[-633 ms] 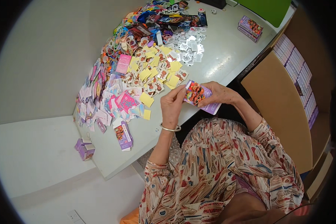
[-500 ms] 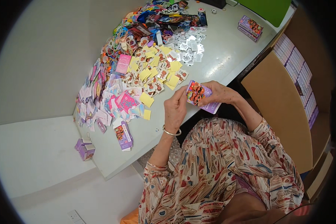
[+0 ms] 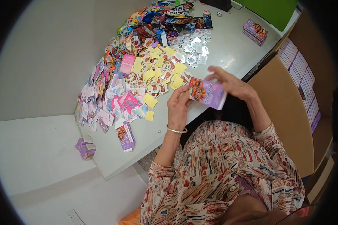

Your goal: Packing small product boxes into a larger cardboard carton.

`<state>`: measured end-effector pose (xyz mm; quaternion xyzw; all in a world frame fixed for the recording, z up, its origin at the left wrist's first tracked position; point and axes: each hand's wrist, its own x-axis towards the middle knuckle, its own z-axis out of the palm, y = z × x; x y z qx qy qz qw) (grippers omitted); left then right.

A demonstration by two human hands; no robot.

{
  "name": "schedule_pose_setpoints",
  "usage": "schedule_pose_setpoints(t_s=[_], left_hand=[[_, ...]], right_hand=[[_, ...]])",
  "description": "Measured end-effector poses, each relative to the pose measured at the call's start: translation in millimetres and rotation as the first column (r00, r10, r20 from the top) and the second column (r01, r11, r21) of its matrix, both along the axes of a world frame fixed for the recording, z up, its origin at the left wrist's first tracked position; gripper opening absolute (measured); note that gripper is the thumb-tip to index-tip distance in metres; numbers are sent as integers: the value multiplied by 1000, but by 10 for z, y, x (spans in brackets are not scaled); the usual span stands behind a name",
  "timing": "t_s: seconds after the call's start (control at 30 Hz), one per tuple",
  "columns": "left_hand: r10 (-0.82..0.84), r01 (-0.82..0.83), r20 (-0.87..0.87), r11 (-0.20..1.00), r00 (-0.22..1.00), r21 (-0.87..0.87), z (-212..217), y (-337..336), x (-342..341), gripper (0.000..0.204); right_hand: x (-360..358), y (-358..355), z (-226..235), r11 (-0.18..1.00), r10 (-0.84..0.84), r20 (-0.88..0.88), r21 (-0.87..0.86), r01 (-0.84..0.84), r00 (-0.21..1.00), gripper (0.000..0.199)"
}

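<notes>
My left hand point(image 3: 179, 106), with a bangle at its wrist, grips the left end of a purple printed box point(image 3: 208, 93) with cartoon characters on its face. The box is held over the table's front edge, tilted. Just past its far right corner, my right hand point(image 3: 231, 83) is raised with its fingers apart and nothing in them. Left of my hands, another purple box point(image 3: 125, 135) lies on the table, its end flap showing white. Beyond my left hand are heaps of yellow cards point(image 3: 150, 100) and cards with small brown figures point(image 3: 166, 76).
Pink and pale cards point(image 3: 128, 103), silvery packets point(image 3: 197, 48) and a pile of colourful trinkets point(image 3: 128, 41) cover the far left table. Stacked purple boxes point(image 3: 255, 32) stand far right. A large carton point(image 3: 283, 112) holding rows of boxes is at my right. A small purple box point(image 3: 85, 149) sits far left.
My right hand has let go of the box and lifted away with spread fingers. The box stays in my left hand, more of its purple face now showing.
</notes>
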<state>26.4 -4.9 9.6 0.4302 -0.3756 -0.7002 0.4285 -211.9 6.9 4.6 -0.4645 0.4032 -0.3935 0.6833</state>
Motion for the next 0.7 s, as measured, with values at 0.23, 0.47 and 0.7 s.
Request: schedule_pose_setpoints(t_s=[0.23,0.47,0.7], left_hand=[[-60,168,-386,952,920,254,-90,16,-232,28],[572,402,728,607,377,-685,-295,-431,209,24],[647,364,671,565,361,-740,-465,-506,196,17]], right_hand=[[370,123,4,828,-344,-289,-543,143,893,105],[145,112,107,809,-571,-553,-505,301,607,73],[228,194,155,811,-560,-740,-582,64,373,75]])
